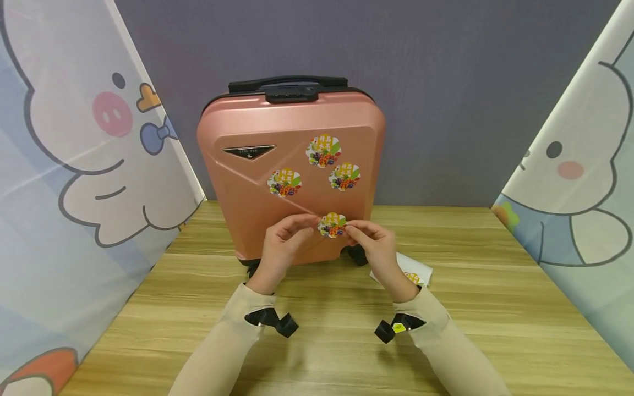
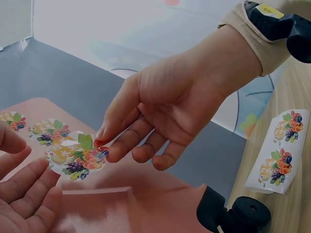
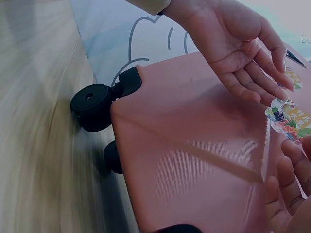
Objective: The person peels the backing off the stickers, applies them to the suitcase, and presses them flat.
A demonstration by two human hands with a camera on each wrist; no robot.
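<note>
My right hand pinches the right edge of a round fruit sticker between thumb and index finger. My left hand is at the sticker's left edge, its fingers loosely extended and its thumb apart from them, as the left wrist view shows. Behind both hands, an upright pink suitcase stands with its ribbed front facing me. Three matching stickers are on its upper front: a top one, a left one and a right one. The held sticker overlaps the lower front.
A white sticker sheet bearing fruit stickers lies on the wooden table, right of the suitcase and partly behind my right wrist. Black wheels support the suitcase. A grey wall rises behind, with cartoon-printed panels on both sides.
</note>
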